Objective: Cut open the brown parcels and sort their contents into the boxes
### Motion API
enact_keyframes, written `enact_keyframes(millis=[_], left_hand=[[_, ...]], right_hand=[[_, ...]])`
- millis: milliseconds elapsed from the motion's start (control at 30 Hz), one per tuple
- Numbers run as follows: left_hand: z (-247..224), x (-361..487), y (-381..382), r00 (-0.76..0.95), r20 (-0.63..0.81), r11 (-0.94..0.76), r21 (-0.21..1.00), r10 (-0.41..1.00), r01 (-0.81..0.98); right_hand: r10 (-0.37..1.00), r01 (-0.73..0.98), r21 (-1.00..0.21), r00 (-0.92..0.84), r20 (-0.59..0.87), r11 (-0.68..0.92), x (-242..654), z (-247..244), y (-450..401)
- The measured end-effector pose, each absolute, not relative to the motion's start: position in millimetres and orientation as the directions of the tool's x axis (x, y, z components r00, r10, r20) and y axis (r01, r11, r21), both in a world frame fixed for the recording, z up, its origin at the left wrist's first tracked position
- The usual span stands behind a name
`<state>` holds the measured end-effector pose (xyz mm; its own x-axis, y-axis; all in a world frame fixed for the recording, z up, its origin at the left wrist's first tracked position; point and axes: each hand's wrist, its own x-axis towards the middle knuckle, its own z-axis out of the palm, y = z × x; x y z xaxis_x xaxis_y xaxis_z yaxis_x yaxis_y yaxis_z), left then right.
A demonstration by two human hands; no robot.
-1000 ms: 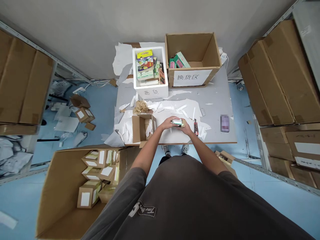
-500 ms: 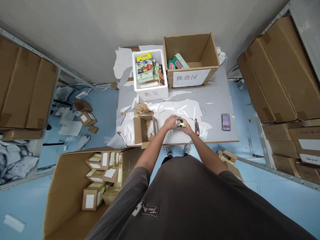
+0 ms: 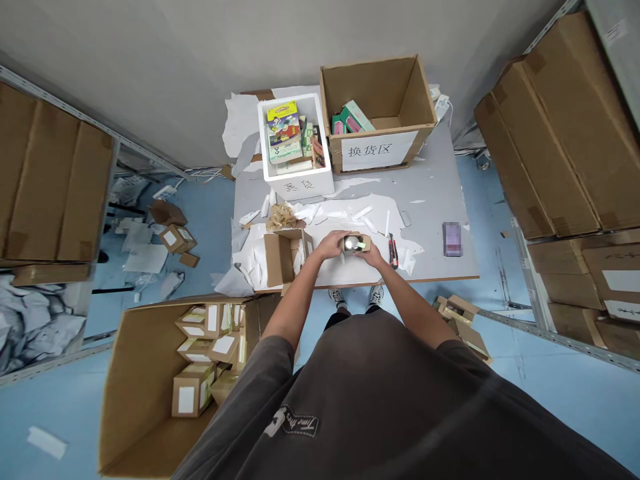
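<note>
Between my two hands, over the paper-strewn front of the table, is a small open cardboard box (image 3: 365, 241). My left hand (image 3: 331, 245) grips its left side, with fingers bent over the edge. My right hand (image 3: 372, 255) is closed around its right side. Inside the box a round, shiny silvery thing (image 3: 353, 243) shows, too small to name, with a pale green patch beside it. A red and black box cutter (image 3: 393, 251) lies just right of my right hand. Left of my left hand stands a larger open carton (image 3: 279, 260) holding white paper.
At the back stand a white foam box (image 3: 299, 185) of colourful packages and a labelled carton (image 3: 420, 133). A phone (image 3: 452, 239) lies at right. A big carton (image 3: 135, 373) of parcels stands on the floor at left, and shelves with cartons (image 3: 555, 127) flank the table.
My left hand has moved a little left, and the small box now shows wider open between my hands. The shiny thing inside has come into sight. The view has shifted slightly.
</note>
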<state>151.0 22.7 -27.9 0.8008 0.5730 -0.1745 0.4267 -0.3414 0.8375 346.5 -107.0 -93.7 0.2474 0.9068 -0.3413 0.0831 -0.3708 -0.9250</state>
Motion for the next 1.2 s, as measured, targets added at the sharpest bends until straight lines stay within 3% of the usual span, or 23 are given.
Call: enact_keyframes(millis=[100, 300, 400, 500, 733, 933, 1067, 1200], left_hand=[[-32, 156, 11, 0.810, -0.144, -0.407, 0.806, 0.568, 0.429], [-42, 162, -1, 0.734, -0.126, -0.362, 0.806, 0.668, 0.468], [-46, 165, -1, 0.725, -0.103, -0.354, 0.820, 0.681, 0.450], [-49, 168, -3, 0.708, -0.094, -0.330, 0.836, 0.699, 0.437], [-59, 167, -10, 0.687, -0.099, -0.300, 0.848, 0.720, 0.438], [-65, 172, -11, 0.695, -0.119, -0.302, 0.839, 0.710, 0.452], [-68, 178, -12, 0.706, -0.122, -0.308, 0.839, 0.697, 0.449], [-68, 177, -11, 0.690, -0.120, -0.286, 0.849, 0.714, 0.444]], right_hand=[[0.906, 0.069, -0.928, 0.251, -0.340, -0.367, 348, -90, -108], [0.918, 0.095, -0.920, 0.161, -0.363, -0.380, 383, -57, -110], [0.951, 0.301, -0.913, 0.223, -0.214, -0.276, 393, -33, -105], [0.972, 0.535, -0.816, 0.185, -0.142, -0.221, 384, -20, -92], [0.948, 0.696, -0.652, 0.142, -0.285, -0.301, 353, -35, -65], [0.957, 0.685, -0.687, 0.051, -0.286, -0.242, 367, -36, -66], [0.921, 0.704, -0.622, 0.121, -0.370, -0.342, 366, -32, -64], [0.922, 0.721, -0.598, 0.152, -0.356, -0.350, 353, -30, -58]])
